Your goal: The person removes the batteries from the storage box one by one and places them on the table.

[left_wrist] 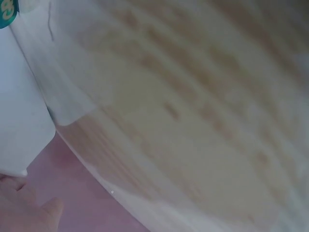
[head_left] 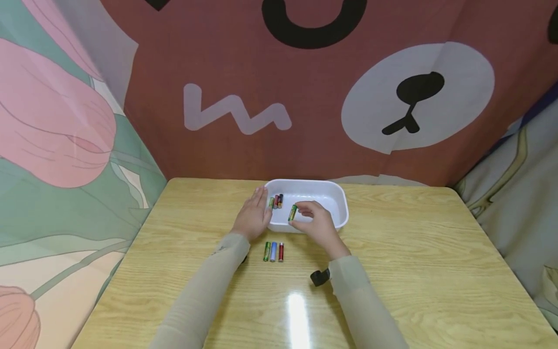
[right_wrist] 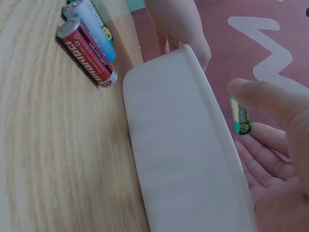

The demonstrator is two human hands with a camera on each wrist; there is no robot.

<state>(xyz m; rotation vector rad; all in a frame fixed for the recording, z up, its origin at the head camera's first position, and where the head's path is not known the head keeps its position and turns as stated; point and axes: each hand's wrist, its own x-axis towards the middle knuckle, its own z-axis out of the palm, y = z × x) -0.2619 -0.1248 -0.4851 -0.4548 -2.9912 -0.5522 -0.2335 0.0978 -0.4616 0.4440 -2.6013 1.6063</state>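
Between thumb and fingertips my right hand pinches a green battery, held over the front part of a white plastic basin. In the right wrist view this battery shows beyond the basin's rim. My left hand lies with straight fingers along the basin's left end. Inside the basin, near that hand, are a green battery, a red one and a dark one. Mostly the sleeve and tabletop fill the left wrist view.
In front of the basin, a green battery, a blue battery and a red battery lie side by side on the wooden table. A printed cloth hangs behind the table's back edge.
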